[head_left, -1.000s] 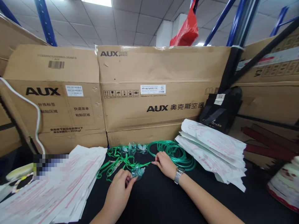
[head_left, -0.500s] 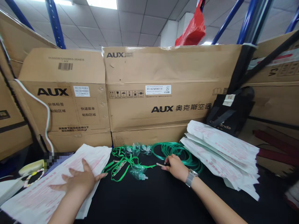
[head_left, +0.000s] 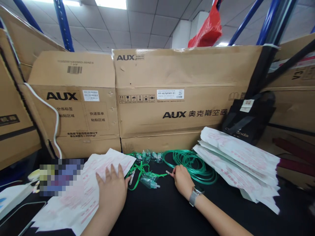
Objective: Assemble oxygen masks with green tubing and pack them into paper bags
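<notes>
Two white piles (head_left: 73,200); left hand (head_left: 112,186) atop one.

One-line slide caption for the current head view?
Left hand spread over printed white packets, right hand pinching a small pale strip beside coiled green tubing.

The black table (head_left: 157,213) extends before the wide carton (head_left: 197,72). Above the carton: tiled ceiling (head_left: 142,23), lit lamp (head_left: 112,3). Behind it: white pillar (head_left: 180,34). To either side: blue posts (head_left: 63,26).
</notes>
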Available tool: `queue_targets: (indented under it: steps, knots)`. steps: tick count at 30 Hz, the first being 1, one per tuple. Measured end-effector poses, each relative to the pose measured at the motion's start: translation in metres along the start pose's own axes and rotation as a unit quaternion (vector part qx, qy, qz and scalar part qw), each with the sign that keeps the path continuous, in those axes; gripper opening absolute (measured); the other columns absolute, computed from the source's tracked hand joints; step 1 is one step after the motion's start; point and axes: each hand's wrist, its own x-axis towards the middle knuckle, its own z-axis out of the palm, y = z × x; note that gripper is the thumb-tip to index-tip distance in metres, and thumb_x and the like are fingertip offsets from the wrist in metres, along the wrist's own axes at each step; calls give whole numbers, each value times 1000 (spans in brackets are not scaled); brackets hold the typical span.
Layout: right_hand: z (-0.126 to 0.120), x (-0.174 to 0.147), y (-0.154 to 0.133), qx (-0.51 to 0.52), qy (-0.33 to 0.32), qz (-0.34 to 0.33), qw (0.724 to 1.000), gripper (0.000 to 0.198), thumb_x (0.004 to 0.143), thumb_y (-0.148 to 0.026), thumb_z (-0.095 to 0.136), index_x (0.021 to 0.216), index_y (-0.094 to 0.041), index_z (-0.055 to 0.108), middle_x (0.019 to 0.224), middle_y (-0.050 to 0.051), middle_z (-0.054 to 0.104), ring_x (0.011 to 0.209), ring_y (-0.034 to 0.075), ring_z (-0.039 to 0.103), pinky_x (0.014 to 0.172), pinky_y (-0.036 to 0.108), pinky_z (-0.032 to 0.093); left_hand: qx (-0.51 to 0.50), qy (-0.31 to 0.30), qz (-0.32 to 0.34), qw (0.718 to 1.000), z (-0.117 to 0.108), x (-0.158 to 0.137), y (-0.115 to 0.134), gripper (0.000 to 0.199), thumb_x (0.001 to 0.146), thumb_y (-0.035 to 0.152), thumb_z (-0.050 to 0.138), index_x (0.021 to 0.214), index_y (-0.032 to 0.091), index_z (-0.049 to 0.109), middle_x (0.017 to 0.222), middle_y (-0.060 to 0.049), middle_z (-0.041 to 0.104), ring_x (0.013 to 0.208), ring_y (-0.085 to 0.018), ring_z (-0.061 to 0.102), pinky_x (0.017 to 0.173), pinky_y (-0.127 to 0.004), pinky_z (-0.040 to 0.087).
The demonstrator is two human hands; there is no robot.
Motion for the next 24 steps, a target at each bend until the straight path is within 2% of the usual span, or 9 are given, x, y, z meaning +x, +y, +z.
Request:
queue_targets:
  steps: [3, 5, 7, 11, 13, 16, 18, 20, 24]
  knots:
    - [3, 1, 2, 25, 5, -16, 1000, 14, 82, -15, 42, 72, -14, 52, 76, 9, 54, 72, 19, 51, 67, 29, 39, -155, -8, 59, 986, -8, -2, 9, 56, 81, 49, 31, 118, 10, 47, 110, -20, 56, 102, -31, 50, 86, -46, 33]
    - [3, 4, 4, 42, 5, -19, 999, 16, 83, -15, 39, 73, -15, 51, 76, 8, 54, 72, 18, 51, 67, 29, 39, -233, -20, 83, 969, -11, -5, 14, 59, 76, 56, 36, 115, 14, 49, 97, -15, 58, 91, -29, 53, 76, -39, 40]
    - [1, 7, 6, 59, 5, -19, 998, 16, 84, -15, 36, 78, -14, 52, 78, 9, 54, 74, 18, 52, 69, 30, 40, -269, -13, 103, 957, -10, -8, 18, 59, 72, 58, 42, 112, 15, 51, 92, -12, 56, 87, -28, 52, 74, -37, 40]
    - [-9, 11, 11, 93, -17, -48, 994, 16, 83, -14, 40, 87, -13, 55, 86, 9, 54, 83, 19, 51, 76, 31, 39, -302, 3, 147, 942, -5, -10, 21, 53, 74, 53, 44, 108, 14, 53, 91, -11, 53, 87, -26, 51, 76, -37, 40]
    - [-16, 12, 12, 113, -47, -83, 989, 14, 80, -15, 48, 90, -17, 57, 87, 7, 55, 85, 18, 51, 77, 29, 40, -312, 6, 169, 935, -1, -10, 21, 51, 75, 51, 45, 108, 14, 52, 93, -11, 52, 88, -26, 51, 77, -37, 40]
    - [-25, 11, 14, 141, -92, -128, 977, 26, 70, -21, 63, 95, -22, 57, 87, 3, 55, 85, 16, 52, 77, 25, 41, -315, 16, 186, 931, 6, -10, 22, 56, 74, 50, 47, 117, 14, 46, 101, -12, 52, 93, -26, 49, 79, -38, 40]
    - [-27, 11, 14, 151, -106, -137, 973, 30, 65, -25, 68, 92, -23, 58, 85, 2, 54, 83, 16, 51, 76, 26, 42, -316, 23, 186, 930, 12, -10, 24, 62, 73, 52, 47, 122, 14, 40, 106, -13, 51, 98, -27, 47, 82, -39, 39]
    - [-25, 12, 14, 157, -107, -135, 972, 23, 65, -27, 68, 85, -21, 59, 83, 2, 53, 82, 17, 51, 74, 27, 42, -324, 22, 183, 928, 18, -10, 25, 65, 73, 52, 47, 123, 12, 40, 106, -13, 51, 100, -27, 46, 84, -40, 38]
    - [-16, 11, 11, 163, -90, -128, 974, 10, 70, -24, 63, 73, -18, 56, 80, 3, 52, 80, 17, 49, 73, 28, 41, -333, -10, 174, 927, 25, -10, 27, 55, 75, 49, 46, 114, 11, 48, 96, -11, 52, 94, -25, 49, 83, -38, 39]
